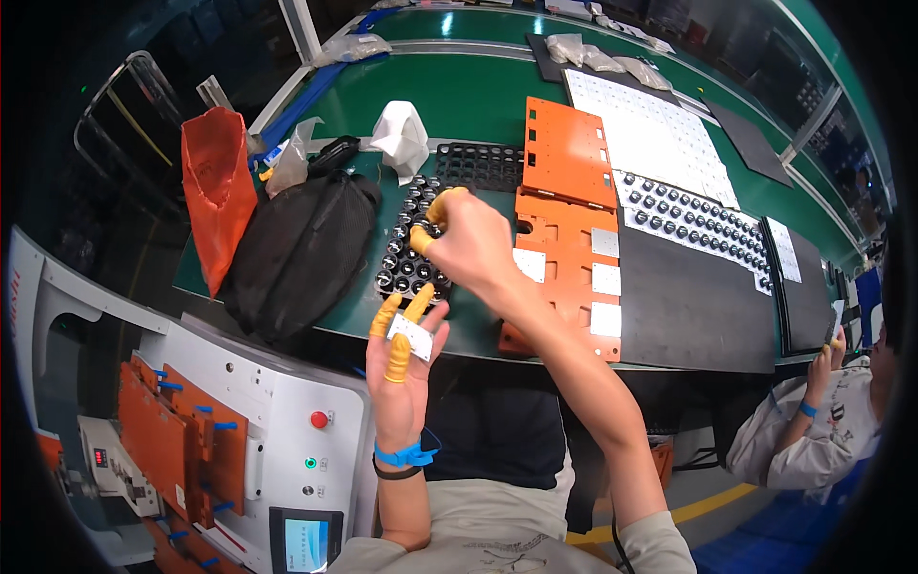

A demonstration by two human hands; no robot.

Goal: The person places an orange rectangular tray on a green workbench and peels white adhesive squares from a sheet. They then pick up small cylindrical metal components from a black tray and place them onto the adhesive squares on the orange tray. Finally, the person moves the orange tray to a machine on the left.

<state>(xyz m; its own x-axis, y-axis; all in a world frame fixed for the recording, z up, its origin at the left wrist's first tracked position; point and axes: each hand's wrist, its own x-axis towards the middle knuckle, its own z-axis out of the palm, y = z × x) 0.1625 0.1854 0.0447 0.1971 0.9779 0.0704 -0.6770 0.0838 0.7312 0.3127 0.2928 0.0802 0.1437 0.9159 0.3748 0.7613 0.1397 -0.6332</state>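
My left hand (402, 368), palm up with yellow finger covers on several fingers, holds a small white plate (411, 337) with tiny holes between its fingers, beside the tray's near end. Over the middle of a black tray (380, 300) my right hand (469, 239) curls its covered thumb and finger toward each other among round black parts (402, 284). What sits between those fingertips is too hard to make out. Right of the tray lies an orange fixture (566, 230) with its lid (564, 143) opened back. White plates (604, 278) lie in its recesses.
A black bag (306, 249) and an orange bag (218, 191) stand left of the tray. Behind it are another black tray (483, 165) and a white wrapper (400, 134). White sheets (650, 134) and a black mat (688, 297) cover the right side. A co-worker (822, 421) sits at far right.
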